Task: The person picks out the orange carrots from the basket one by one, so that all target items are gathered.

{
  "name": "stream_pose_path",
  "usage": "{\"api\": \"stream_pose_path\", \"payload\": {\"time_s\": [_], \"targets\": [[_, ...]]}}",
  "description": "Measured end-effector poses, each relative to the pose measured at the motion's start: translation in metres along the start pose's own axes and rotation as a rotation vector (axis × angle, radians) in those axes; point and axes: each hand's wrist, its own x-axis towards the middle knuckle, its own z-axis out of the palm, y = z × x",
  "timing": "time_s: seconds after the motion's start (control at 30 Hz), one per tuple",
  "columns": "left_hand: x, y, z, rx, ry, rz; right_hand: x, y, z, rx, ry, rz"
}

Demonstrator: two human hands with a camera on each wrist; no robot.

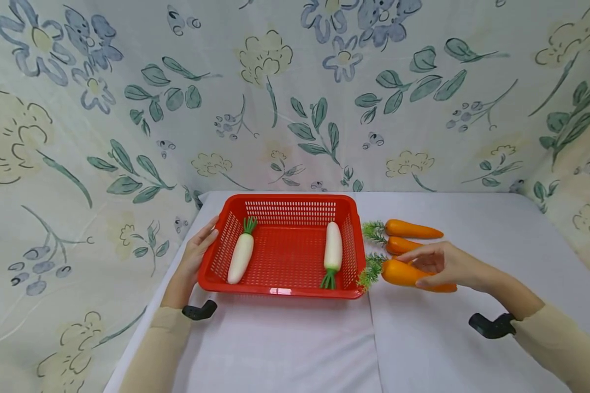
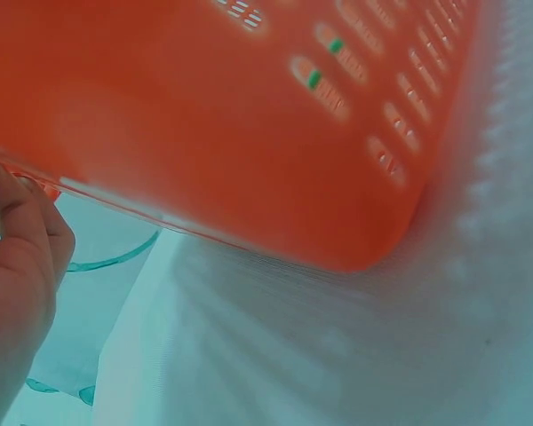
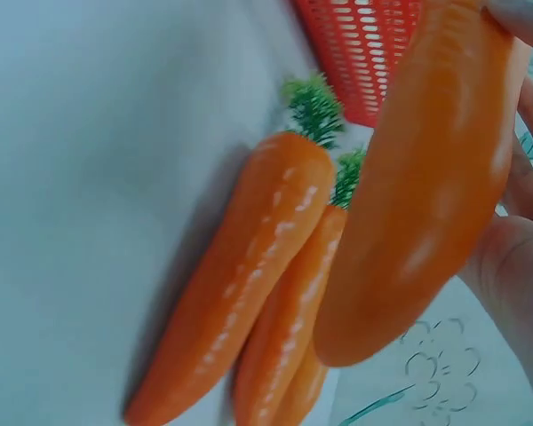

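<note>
A red plastic basket stands on the white table with two white radishes in it: one radish against the left side, green top toward the back, the other radish on the right, green top toward the front. My left hand grips the basket's left rim; in the left wrist view bent fingers meet that rim. To the right of the basket, my right hand holds a carrot between thumb and fingers, its leafy top beside the basket. Below it, the right wrist view shows more carrots lying together.
At the back right lies one carrot, its leafy top toward the basket. Floral cloth hangs behind and on both sides of the white table. A black wrist mount sits on the right forearm, another mount on the left.
</note>
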Motion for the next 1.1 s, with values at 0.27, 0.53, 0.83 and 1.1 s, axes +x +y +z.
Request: {"api": "stream_pose_path", "payload": {"time_s": [0.27, 0.53, 0.83, 1.1], "targets": [[-0.005, 0.007, 0.001, -0.030, -0.006, -0.026, -0.013, 0.027, 0.003, 0.047, -0.016, 0.006], [-0.004, 0.006, 0.001, -0.033, -0.011, -0.025, -0.015, 0.052, 0.009, 0.012, -0.017, -0.034], [0.001, -0.001, -0.002, -0.026, -0.013, -0.003, -0.017, 0.053, 0.015, -0.068, 0.030, 0.024], [0.000, 0.000, -0.001, -0.014, -0.017, 0.004, -0.015, 0.058, 0.020, -0.105, 0.025, -0.003]]}}
